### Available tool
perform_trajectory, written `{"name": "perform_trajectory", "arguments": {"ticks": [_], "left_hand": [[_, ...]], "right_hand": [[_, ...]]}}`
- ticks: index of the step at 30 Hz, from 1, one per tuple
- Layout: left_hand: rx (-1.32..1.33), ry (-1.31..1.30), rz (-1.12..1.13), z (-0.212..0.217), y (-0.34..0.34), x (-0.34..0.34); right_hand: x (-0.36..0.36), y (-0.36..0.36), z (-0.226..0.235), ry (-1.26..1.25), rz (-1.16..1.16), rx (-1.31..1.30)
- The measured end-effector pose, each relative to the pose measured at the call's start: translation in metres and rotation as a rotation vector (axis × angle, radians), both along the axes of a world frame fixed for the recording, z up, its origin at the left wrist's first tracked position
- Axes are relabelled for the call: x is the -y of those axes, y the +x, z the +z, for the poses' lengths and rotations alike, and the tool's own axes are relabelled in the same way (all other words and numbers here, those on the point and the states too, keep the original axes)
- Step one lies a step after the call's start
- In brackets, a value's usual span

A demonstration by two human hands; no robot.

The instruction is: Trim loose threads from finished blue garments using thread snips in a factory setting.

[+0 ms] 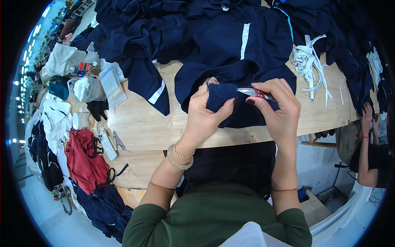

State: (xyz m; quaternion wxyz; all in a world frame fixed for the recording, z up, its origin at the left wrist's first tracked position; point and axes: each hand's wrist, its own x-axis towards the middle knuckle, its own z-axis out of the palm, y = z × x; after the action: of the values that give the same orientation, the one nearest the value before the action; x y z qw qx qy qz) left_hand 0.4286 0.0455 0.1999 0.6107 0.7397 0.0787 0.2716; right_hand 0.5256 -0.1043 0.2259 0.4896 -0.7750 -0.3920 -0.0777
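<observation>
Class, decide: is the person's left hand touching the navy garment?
Touching. The head view shows the left hand pinching a fold of the navy garment, thumb pressed on the cloth.

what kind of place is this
Probably a garment workshop. Navy garments are heaped on a long wooden table, white fabric strips lie nearby, and the right hand holds thread snips against a navy piece.

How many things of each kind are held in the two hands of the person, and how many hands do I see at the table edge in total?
Navy garment, pinched by the left hand: 1
Thread snips with red handle, in the right hand: 1
Held things in total: 2
Own hands: 2
Another person's hands, far right: 2, one mostly hidden
Hands in total: 4
</observation>
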Motion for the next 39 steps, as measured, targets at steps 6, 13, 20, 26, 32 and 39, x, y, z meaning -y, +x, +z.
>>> {"name": "perform_trajectory", "arguments": {"ticks": [6, 13, 20, 26, 32, 39], "left_hand": [[-0.023, -0.016, -0.014, -0.002, 0.000, 0.000], [-0.023, 0.000, -0.013, -0.005, -0.002, -0.001], [-0.003, -0.015, -0.011, -0.005, -0.001, 0.000], [0.003, 0.035, -0.012, -0.007, 0.000, -0.001], [-0.045, -0.002, -0.156, -0.001, -0.003, -0.005], [-0.048, 0.023, -0.217, -0.011, -0.003, -0.007]], "right_hand": [[0.001, 0.001, 0.000, -0.029, 0.010, 0.018], [0.000, -0.001, -0.002, -0.009, 0.014, 0.000], [0.002, 0.000, -0.003, -0.006, 0.008, -0.001], [0.001, 0.000, -0.001, -0.039, 0.017, 0.021], [-0.003, -0.002, -0.003, -0.001, -0.103, -0.029], [0.000, 0.008, -0.011, 0.189, -0.070, -0.668]]}}
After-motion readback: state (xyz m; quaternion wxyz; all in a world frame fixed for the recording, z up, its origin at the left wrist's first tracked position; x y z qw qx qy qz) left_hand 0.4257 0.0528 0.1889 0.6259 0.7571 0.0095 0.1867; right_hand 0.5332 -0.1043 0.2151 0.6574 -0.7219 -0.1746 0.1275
